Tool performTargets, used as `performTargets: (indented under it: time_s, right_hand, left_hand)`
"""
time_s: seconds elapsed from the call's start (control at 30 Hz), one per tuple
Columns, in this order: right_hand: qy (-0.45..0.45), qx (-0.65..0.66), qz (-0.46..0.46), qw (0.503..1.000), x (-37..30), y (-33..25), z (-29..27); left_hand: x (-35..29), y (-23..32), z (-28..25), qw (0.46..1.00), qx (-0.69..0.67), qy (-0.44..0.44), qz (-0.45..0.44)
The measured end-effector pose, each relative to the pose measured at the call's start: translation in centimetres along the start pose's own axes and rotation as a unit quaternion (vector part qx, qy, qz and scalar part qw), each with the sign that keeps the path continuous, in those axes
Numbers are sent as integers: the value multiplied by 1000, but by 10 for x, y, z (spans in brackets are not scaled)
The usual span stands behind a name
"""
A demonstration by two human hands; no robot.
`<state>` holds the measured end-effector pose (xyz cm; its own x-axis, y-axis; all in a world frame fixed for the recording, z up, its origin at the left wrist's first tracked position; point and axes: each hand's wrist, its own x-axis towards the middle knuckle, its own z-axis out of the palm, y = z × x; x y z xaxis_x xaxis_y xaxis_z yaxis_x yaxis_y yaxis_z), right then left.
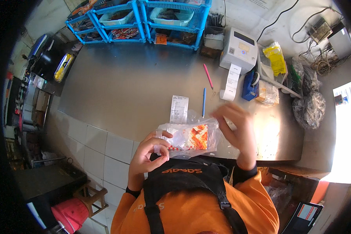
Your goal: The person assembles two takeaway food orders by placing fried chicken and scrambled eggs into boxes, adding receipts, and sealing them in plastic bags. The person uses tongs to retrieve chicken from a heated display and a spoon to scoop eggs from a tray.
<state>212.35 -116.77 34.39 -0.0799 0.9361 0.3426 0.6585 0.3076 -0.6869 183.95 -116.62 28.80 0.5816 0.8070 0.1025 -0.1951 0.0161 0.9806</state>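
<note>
A clear plastic bag (pixel 212 136) lies at the table's near edge, around a food box (pixel 199 137) with a red-and-orange food picture and a checkered edge. My left hand (pixel 148 154) is closed on the bag's left end, its fingers curled with gathered plastic between them. To the right of the bag, my right hand (pixel 238 128) is raised over the table. Its fingers are bent and smeared by motion, so whether they grip anything does not show. A printed receipt (pixel 179 109) lies flat just beyond the bag, and a blue pen (pixel 204 102) rests to its right.
Farther back are a pink pen (pixel 208 76), a white label printer (pixel 239 50) with a paper strip (pixel 231 82) hanging out, and a blue tape dispenser (pixel 250 86). Blue racks (pixel 144 39) stand along the back. Wrapped bundles (pixel 310 109) hang at the right wall.
</note>
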Motion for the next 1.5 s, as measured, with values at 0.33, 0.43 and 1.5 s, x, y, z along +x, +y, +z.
performTargets:
  time_s: [0.33, 0.43, 1.5]
  right_hand:
    - [-347, -254, 152, 890, 58, 183, 225]
    - [-228, -179, 108, 951, 73, 137, 166]
    - [-217, -291, -362, 859, -33, 23, -35]
  left_hand:
    - [-9, 4, -6, 996, 68, -45, 38]
    - [-17, 3, -6, 1000, 2, -14, 4]
    - [7, 7, -10, 998, 6, -39, 48]
